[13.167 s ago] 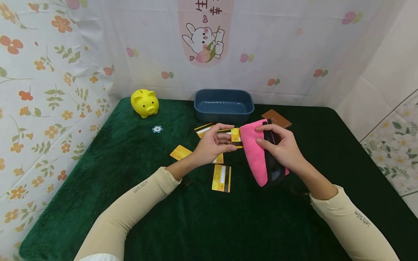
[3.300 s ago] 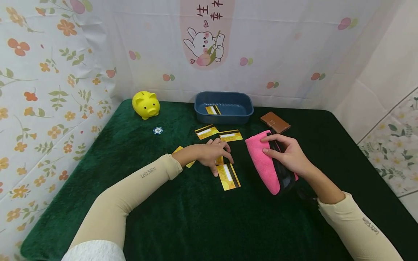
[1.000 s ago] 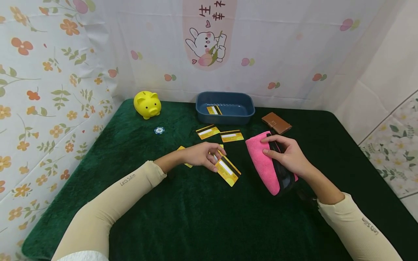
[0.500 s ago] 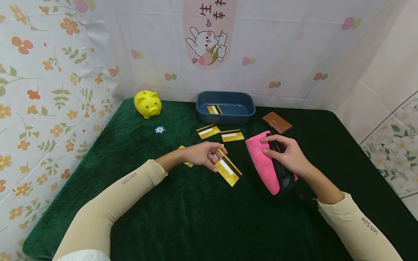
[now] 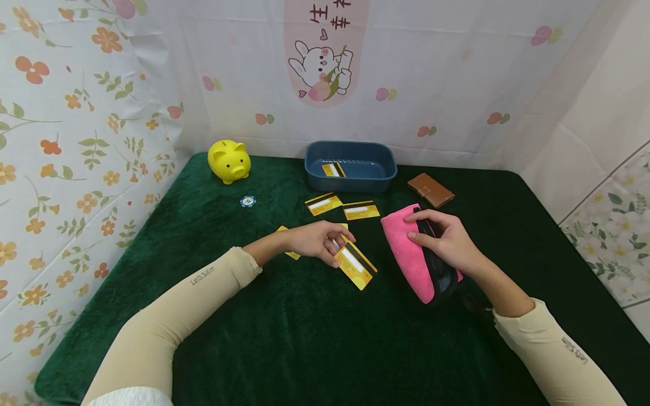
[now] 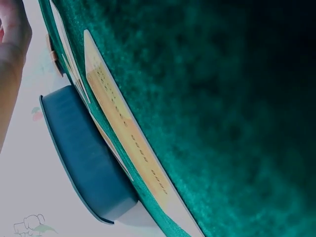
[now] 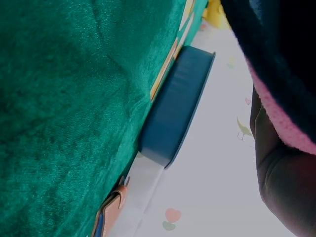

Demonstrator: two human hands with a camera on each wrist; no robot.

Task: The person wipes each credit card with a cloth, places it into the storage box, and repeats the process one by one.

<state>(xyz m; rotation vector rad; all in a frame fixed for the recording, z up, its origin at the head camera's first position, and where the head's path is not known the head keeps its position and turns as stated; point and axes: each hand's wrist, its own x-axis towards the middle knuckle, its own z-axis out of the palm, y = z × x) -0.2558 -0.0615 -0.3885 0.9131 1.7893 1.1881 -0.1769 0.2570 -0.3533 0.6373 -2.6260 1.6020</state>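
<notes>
Near the middle of the table my left hand (image 5: 315, 239) pinches a yellow bank-style card (image 5: 356, 266) by its upper left edge, between thumb and fingers. The card is tilted, its white strip and dark stripe facing up. Another card lies partly hidden under this hand, and a further card (image 5: 290, 254) shows behind the wrist. My right hand (image 5: 447, 237) grips a pink fuzzy pouch (image 5: 408, 254) with a black edge. In the right wrist view the pouch (image 7: 284, 121) shows pink fabric and a dark fuzzy rim. The left wrist view shows a card (image 6: 126, 128) lying on the cloth.
Two cards, a left one (image 5: 323, 204) and a right one (image 5: 361, 210), lie before a blue basin (image 5: 350, 184), which holds one card (image 5: 333, 170). Around them are a brown wallet (image 5: 430, 190), a poker chip (image 5: 247, 201) and a yellow piggy bank (image 5: 229, 162).
Since the oldest frame a card has come to lie in the basin. My left hand has left the pouch and taken a card, turning it. Over the last second both hands barely move.
</notes>
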